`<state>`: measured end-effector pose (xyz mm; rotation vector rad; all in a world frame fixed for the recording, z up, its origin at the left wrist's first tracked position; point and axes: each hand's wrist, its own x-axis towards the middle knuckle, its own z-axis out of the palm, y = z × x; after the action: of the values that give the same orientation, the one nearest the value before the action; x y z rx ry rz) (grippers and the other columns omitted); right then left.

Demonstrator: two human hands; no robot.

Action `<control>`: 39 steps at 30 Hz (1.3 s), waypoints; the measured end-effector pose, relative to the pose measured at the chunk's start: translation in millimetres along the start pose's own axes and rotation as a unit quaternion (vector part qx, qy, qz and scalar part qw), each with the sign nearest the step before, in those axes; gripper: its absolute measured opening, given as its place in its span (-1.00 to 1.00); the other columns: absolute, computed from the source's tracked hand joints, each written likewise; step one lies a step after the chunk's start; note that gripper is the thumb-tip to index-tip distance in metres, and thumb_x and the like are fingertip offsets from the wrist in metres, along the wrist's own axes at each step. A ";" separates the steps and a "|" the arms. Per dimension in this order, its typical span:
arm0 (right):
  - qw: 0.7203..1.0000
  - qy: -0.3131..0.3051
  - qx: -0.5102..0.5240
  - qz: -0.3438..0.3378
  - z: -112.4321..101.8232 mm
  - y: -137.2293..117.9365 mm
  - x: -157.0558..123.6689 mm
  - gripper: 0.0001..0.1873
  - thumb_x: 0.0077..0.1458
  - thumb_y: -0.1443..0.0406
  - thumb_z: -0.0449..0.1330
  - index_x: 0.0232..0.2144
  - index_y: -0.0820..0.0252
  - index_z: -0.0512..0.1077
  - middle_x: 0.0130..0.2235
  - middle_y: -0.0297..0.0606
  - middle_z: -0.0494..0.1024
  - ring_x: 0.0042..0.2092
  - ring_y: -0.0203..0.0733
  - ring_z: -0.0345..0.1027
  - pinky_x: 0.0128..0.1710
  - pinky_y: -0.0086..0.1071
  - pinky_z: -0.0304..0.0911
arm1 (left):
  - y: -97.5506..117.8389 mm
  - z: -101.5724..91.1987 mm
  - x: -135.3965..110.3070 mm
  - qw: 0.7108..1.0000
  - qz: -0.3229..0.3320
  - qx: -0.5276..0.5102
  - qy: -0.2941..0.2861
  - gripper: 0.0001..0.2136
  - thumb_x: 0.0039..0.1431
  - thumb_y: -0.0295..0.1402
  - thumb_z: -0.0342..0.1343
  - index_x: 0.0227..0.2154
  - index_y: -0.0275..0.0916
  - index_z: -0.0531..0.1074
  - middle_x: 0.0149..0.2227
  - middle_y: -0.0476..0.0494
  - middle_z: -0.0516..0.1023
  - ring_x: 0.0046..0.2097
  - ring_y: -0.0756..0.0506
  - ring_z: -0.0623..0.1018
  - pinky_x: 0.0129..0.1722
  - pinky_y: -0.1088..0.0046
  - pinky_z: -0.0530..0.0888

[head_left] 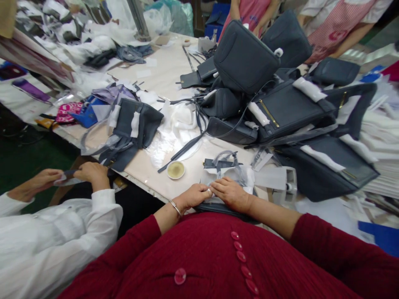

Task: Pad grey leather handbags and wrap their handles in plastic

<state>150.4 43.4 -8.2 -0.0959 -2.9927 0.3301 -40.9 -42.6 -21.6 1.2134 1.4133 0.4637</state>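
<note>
My left hand and my right hand meet close in front of my body, fingertips together. The left hand pinches at a small white bit, too small to make out. The right hand's fingers are curled down at the same spot, hiding what lies under them. Below and around the hands is a dark bag, mostly covered by clear and white wrapping. Just beyond lies a dark strap piece with gold-coloured metal and clear-wrapped handles.
A small dish of yellowish paste stands left of my hands. Dark bags are piled ahead and to the right; another bag lies at the left. A white-sleeved person works beside me, and two people in aprons stand across the table.
</note>
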 end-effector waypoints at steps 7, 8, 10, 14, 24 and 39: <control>0.945 0.203 0.019 0.256 -30.1 -7.2 -59.6 -0.62 0.20 0.31 0.10 0.07 0.17 0.40 0.16 -0.05 0.39 0.20 0.03 0.18 0.16 -0.03 0.11 | 16.3 1.5 -4.5 0.988 0.041 0.131 0.069 -0.68 0.19 -0.16 -0.06 -0.41 -0.28 0.48 -0.38 -0.09 0.46 -0.30 -0.06 0.42 -0.29 0.47 0.33; 0.911 0.257 0.013 0.323 -35.0 -3.4 -81.4 -0.62 0.18 0.29 0.12 0.05 0.17 0.42 0.15 -0.05 0.40 0.18 0.02 0.21 0.17 -0.05 0.12 | 17.8 2.7 -4.8 0.984 0.044 0.154 0.078 -0.68 0.19 -0.17 -0.06 -0.41 -0.28 0.48 -0.36 -0.10 0.47 -0.28 -0.07 0.43 -0.27 0.45 0.33; 0.816 0.340 0.000 0.468 -42.4 6.4 -132.3 -0.62 0.14 0.24 0.13 0.01 0.18 0.46 0.10 -0.05 0.45 0.12 0.01 0.29 0.15 -0.07 0.16 | 19.3 5.7 -4.7 0.977 0.052 0.187 0.093 -0.67 0.20 -0.17 -0.09 -0.42 -0.27 0.48 -0.36 -0.13 0.48 -0.27 -0.09 0.44 -0.24 0.42 0.34; 0.599 0.317 0.089 0.730 -44.1 16.7 -226.0 -0.65 0.07 0.19 0.11 -0.19 0.26 0.55 -0.13 -0.07 0.58 -0.04 0.00 0.40 0.00 -0.18 0.26 | 17.3 9.5 -0.6 0.966 0.059 0.225 0.115 -0.62 0.22 -0.13 -0.14 -0.41 -0.27 0.47 -0.37 -0.16 0.49 -0.26 -0.13 0.46 -0.20 0.37 0.36; 0.473 0.304 0.296 0.772 -4.0 18.8 -251.0 -0.78 -0.20 0.24 0.29 -0.59 0.37 0.49 -0.58 -0.23 0.49 -0.45 -0.23 0.33 -0.43 -0.41 0.20 | 22.9 11.5 5.6 0.958 0.054 0.256 0.117 -0.56 0.17 -0.04 -0.13 -0.28 -0.27 0.52 -0.33 -0.15 0.56 -0.21 -0.18 0.52 -0.16 0.33 0.40; 0.456 0.234 0.256 0.820 12.1 -46.1 -257.9 -0.80 -0.14 0.36 0.14 -0.73 0.21 0.39 -0.72 -0.30 0.33 -0.62 -0.28 0.17 -0.58 -0.40 0.00 | 22.4 18.5 1.9 0.941 0.071 0.301 0.136 -0.62 0.23 -0.14 -0.14 -0.33 -0.28 0.51 -0.35 -0.16 0.52 -0.22 -0.14 0.49 -0.18 0.38 0.36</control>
<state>401.7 -23.9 -41.0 -2.3626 -1.0827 0.9870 -15.0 -38.9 -8.7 1.8052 1.7839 0.3090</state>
